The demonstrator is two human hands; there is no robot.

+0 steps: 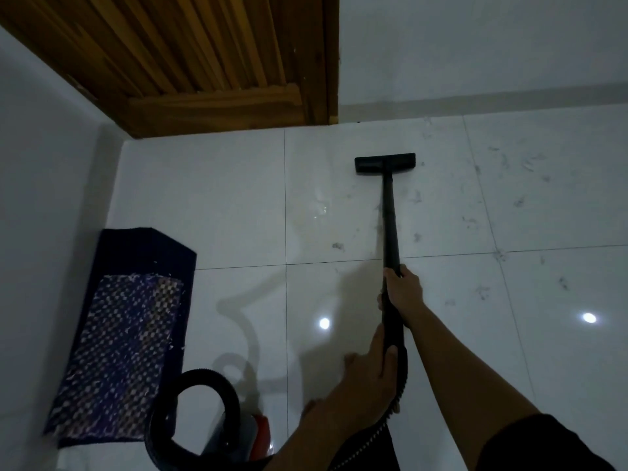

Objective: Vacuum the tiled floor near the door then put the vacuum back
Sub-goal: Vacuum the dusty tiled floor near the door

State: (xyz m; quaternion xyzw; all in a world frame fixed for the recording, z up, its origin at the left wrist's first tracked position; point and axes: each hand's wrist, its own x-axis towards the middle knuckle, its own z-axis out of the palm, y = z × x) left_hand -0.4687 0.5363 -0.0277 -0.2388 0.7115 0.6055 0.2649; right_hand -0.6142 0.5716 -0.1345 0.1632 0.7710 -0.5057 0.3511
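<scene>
Dark patterned mat (119, 334) along the left wall, and right beside it the hose loop (190, 402) and red vacuum body (261, 433), close by the person. Wooden door (204, 62) ahead on the left. Right hand (402, 287), fingers clamped round the wand (390, 226), well back from the floor head (385, 163). That head sits flat on the tiled floor (204, 198), near the far wall, just right of the door. Left hand (367, 368) lower on the wand, blurred; grip I cannot tell. Dust tufts (518, 202) lie scattered to the right, with open tile on both sides.
</scene>
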